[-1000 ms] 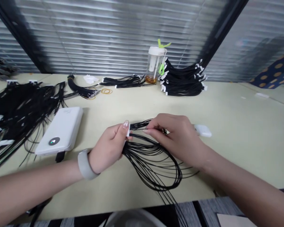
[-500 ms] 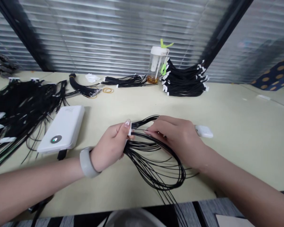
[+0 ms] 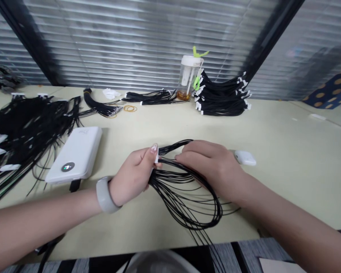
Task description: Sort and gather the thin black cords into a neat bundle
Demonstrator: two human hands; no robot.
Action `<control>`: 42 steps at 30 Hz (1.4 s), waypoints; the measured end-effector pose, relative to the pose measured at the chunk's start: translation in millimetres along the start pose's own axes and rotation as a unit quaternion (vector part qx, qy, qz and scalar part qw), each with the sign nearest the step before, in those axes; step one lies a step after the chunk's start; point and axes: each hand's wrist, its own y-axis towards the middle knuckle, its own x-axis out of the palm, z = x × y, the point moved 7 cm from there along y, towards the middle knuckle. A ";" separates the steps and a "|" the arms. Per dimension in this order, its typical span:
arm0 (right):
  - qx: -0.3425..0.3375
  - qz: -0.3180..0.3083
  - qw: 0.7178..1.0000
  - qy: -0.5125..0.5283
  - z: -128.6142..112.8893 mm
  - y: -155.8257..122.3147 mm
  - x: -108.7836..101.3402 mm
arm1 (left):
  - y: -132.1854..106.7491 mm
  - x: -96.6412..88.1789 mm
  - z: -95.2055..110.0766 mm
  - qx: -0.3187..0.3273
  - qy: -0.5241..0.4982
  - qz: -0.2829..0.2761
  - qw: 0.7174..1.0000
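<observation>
The left hand [image 3: 135, 172] is closed on one end of a bundle of black cables [image 3: 170, 176], thumb on top, gripping it at a white connector [image 3: 157, 155] above the table [image 3: 165, 125], near the middle of its near edge. The right hand [image 3: 213, 165] is curled shut on strands of the same bundle; its fingertips are partly hidden, so which strand they pinch is hard to tell. Between the hands the cables bow out in wide loops towards the near edge, and a few loose ends hang down past it. A grey band [image 3: 105, 195] circles the left wrist. Just beyond the right wrist lies a small white case [image 3: 244, 157]. Towards the table's left edge a white power bank [image 3: 76, 155] lies beside a tangled heap of black cables [image 3: 31, 121] with white connectors. Along the far edge, from left to right, are a tied black bundle [image 3: 95, 104], a crumpled white tissue [image 3: 110, 93], a flat bunch of cables [image 3: 150, 97], an upright clear bottle [image 3: 184, 81] with amber liquid at the bottom, and a tall stack of cables [image 3: 223, 98]. Yellow rubber bands [image 3: 130, 109] lie near the tied bundle, and a dotted blue bag [image 3: 329, 89] is at the far right corner.
</observation>
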 end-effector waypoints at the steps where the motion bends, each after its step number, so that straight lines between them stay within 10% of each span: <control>1: 0.007 0.000 1.000 -0.002 0.7 0.3 0.3 | -0.3 0.4 0.4 0.002 0.002 -0.003 1.000; 26: 0.009 -0.041 0.990 -0.133 -1.4 5.7 23.9 | -0.4 7.4 9.4 0.067 0.080 -0.058 0.993; 37: 0.179 0.078 0.969 -0.150 24.8 -7.1 -19.7 | 4.0 -15.5 0.0 0.009 0.012 0.088 0.996; 42: 0.257 -0.140 0.955 -0.043 33.3 -14.6 3.0 | 4.8 -18.0 1.9 0.015 0.010 0.098 0.995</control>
